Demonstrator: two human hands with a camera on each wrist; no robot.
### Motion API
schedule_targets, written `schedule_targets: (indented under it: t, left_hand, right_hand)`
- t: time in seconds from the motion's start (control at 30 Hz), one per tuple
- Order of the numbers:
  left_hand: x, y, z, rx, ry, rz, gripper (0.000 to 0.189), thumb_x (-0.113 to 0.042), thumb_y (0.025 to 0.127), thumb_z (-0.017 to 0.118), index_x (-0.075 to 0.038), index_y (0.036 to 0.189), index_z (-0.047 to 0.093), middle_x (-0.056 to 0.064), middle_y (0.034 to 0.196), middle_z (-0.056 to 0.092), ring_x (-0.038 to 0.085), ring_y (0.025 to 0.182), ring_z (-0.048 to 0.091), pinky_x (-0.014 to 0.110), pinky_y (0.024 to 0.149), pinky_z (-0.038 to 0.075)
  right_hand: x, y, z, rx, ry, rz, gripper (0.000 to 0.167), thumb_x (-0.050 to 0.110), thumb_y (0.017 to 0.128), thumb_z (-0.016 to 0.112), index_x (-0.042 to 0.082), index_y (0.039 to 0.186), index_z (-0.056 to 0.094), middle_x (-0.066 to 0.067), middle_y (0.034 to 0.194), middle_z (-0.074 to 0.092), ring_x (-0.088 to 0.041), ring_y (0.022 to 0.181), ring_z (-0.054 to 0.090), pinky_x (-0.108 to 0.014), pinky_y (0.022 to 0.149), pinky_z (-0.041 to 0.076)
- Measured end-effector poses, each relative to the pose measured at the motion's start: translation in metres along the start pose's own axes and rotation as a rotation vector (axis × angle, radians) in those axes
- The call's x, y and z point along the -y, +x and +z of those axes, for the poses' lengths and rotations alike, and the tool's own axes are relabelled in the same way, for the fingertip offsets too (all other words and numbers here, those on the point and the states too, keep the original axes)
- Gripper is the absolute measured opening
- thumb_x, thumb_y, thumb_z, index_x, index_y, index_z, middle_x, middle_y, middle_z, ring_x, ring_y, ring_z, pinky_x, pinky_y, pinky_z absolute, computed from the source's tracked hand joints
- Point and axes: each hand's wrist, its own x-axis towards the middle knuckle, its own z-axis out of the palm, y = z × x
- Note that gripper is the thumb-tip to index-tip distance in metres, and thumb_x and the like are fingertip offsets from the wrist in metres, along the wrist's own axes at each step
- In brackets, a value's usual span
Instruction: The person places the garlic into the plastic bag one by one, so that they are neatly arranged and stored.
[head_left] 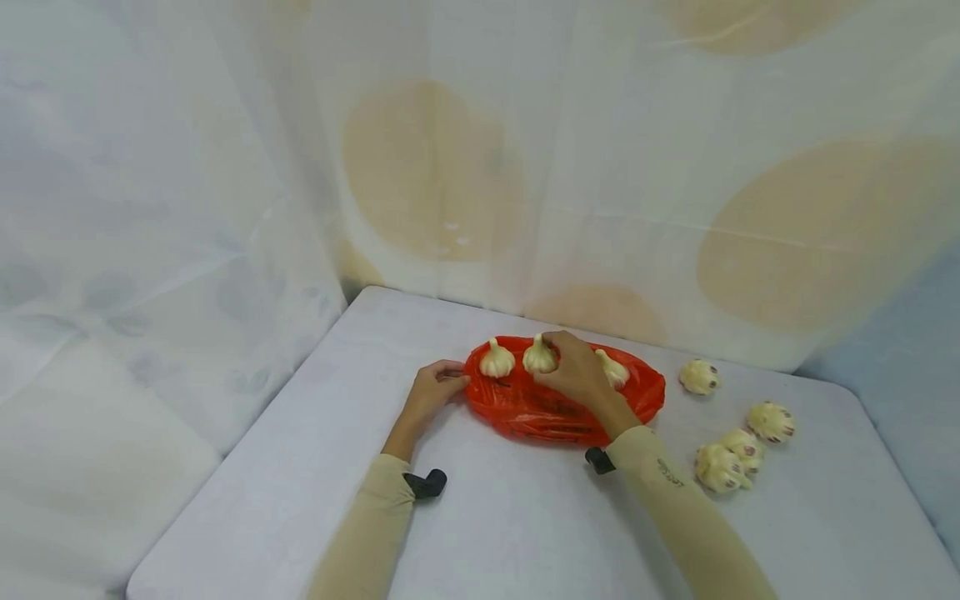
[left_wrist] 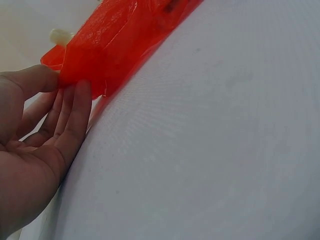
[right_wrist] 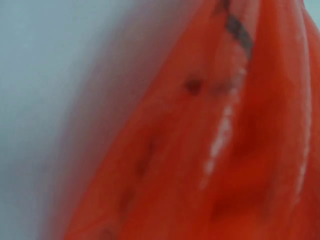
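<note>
A crinkled, thin red plastic bag [head_left: 536, 417] with dark printing lies lengthwise on a smooth white surface [head_left: 300, 467], near its back edge. Three pale cream garlic bulbs with short stems sit in a row along the bag, stems up: a left bulb [head_left: 497, 360], a middle bulb [head_left: 537, 358] and a right bulb [head_left: 615, 370], which tilts and is partly hidden. Whether they rest inside the bag or on top of its plastic is hard to tell.

The person's left hand [head_left: 433, 390] pinches the bag's left end, with the thumb on one side of the plastic and the fingers on the other. The right hand [head_left: 577, 371] grips the middle bulb between thumb and fingers, its wrist crossing over the bag. The right wrist view is a blurred close-up of red plastic with dark marks.

To the right of the bag, four more garlic bulbs [head_left: 720, 468] lie directly on the surface: one alone towards the back, the other three clustered nearer the person. Both arms wear long beige sleeves [head_left: 690, 517], with a small black device [head_left: 426, 483] at each wrist. Behind hangs whitish fabric [head_left: 585, 167] with large tan rounded patches.
</note>
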Motion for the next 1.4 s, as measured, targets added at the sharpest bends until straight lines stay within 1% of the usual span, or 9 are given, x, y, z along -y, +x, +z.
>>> schedule_targets:
  t: [0.23, 0.4, 0.6, 0.8, 1.1, 1.4]
  left_hand:
    - [0.001, -0.002, -0.003, 0.002, -0.011, 0.004, 0.028, -0.007, 0.089, 0.069, -0.001, 0.116, 0.065, 0.015, 0.106, 0.065, 0.021, 0.086, 0.066, 0.033, 0.073, 0.058]
    - [0.002, -0.002, -0.001, 0.013, -0.010, 0.008, 0.028, -0.008, 0.089, 0.069, -0.001, 0.116, 0.065, 0.015, 0.106, 0.066, 0.021, 0.085, 0.066, 0.033, 0.073, 0.058]
    - [0.002, -0.001, 0.003, 0.027, -0.005, 0.004, 0.026, -0.009, 0.088, 0.071, -0.003, 0.114, 0.066, 0.014, 0.105, 0.067, 0.023, 0.086, 0.067, 0.034, 0.073, 0.058]
    - [0.000, -0.001, 0.005, 0.024, 0.023, 0.008, 0.026, -0.010, 0.089, 0.070, -0.004, 0.114, 0.066, 0.013, 0.105, 0.066, 0.023, 0.087, 0.066, 0.034, 0.075, 0.058]
    - [0.000, -0.003, 0.005, 0.023, 0.024, -0.001, 0.026, -0.011, 0.089, 0.070, -0.004, 0.114, 0.066, 0.013, 0.105, 0.066, 0.023, 0.085, 0.066, 0.034, 0.074, 0.058]
    - [-0.003, -0.006, 0.005, 0.024, 0.021, 0.005, 0.027, -0.010, 0.089, 0.069, -0.002, 0.114, 0.066, 0.013, 0.104, 0.066, 0.022, 0.083, 0.066, 0.032, 0.072, 0.058]
  right_hand:
    - [0.004, 0.003, 0.005, 0.067, -0.063, 0.003, 0.062, 0.027, 0.080, 0.077, 0.006, 0.134, 0.054, -0.007, 0.130, 0.056, -0.025, 0.114, 0.053, -0.045, 0.098, 0.046]
    - [0.003, 0.001, 0.009, 0.072, -0.078, 0.000, 0.061, 0.028, 0.080, 0.077, 0.007, 0.133, 0.055, -0.008, 0.128, 0.057, -0.025, 0.112, 0.053, -0.044, 0.097, 0.047]
    - [0.000, -0.001, 0.010, 0.091, -0.097, 0.021, 0.062, 0.030, 0.081, 0.076, 0.006, 0.134, 0.053, -0.009, 0.130, 0.056, -0.026, 0.113, 0.053, -0.044, 0.097, 0.048]
    - [0.000, -0.001, 0.008, 0.094, -0.095, 0.034, 0.064, 0.031, 0.082, 0.076, 0.006, 0.135, 0.053, -0.011, 0.129, 0.056, -0.026, 0.109, 0.054, -0.043, 0.095, 0.050]
    - [-0.003, -0.001, 0.013, 0.084, -0.093, 0.033, 0.062, 0.028, 0.081, 0.077, 0.005, 0.133, 0.054, -0.010, 0.128, 0.056, -0.027, 0.112, 0.053, -0.045, 0.097, 0.048]
    - [-0.001, 0.001, 0.018, 0.050, -0.159, 0.025, 0.057, 0.022, 0.080, 0.080, 0.003, 0.129, 0.057, -0.013, 0.126, 0.056, -0.027, 0.108, 0.055, -0.043, 0.092, 0.052]
